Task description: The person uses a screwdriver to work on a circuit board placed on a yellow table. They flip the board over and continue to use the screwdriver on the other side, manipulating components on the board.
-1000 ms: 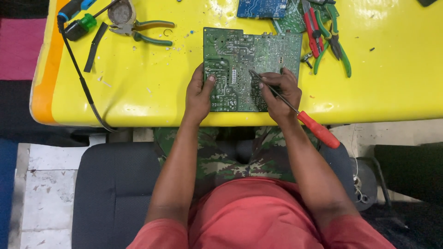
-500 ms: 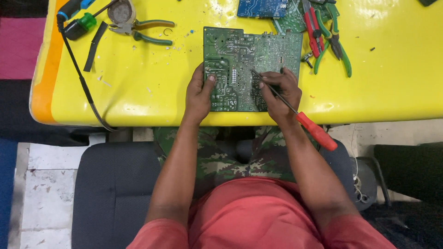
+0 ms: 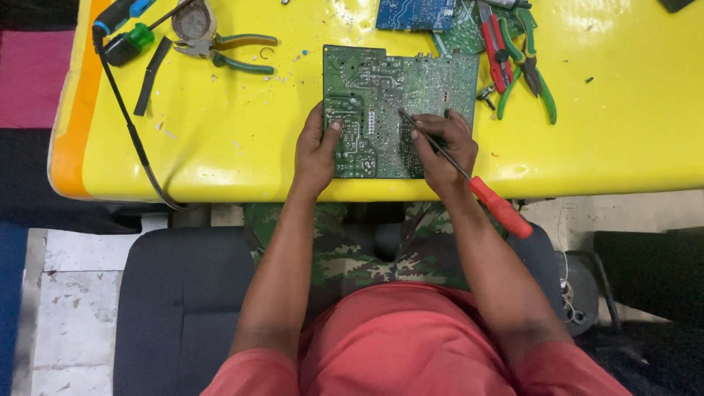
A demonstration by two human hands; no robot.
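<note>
Centrally, green circuit board [image 3: 381,95] on yellow table [image 3: 220,154], right hand [image 3: 444,150] gripping screwdriver [image 3: 499,205]

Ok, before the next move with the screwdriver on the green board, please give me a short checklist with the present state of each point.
1. Left hand steadies the green circuit board: ok, palm on its left edge, thumb on top.
2. Right hand has a firm grip on the red-handled screwdriver: ok, fingers closed around the shaft.
3. Tip rests on the board: ok; the exact spot, cannot tell.
4. Board lies flat on the yellow table: ok.
5. Board clear of the table edge: ok, fully supported, though close.
6. Green-handled pliers away from the hands: ok, right of the board.
</note>
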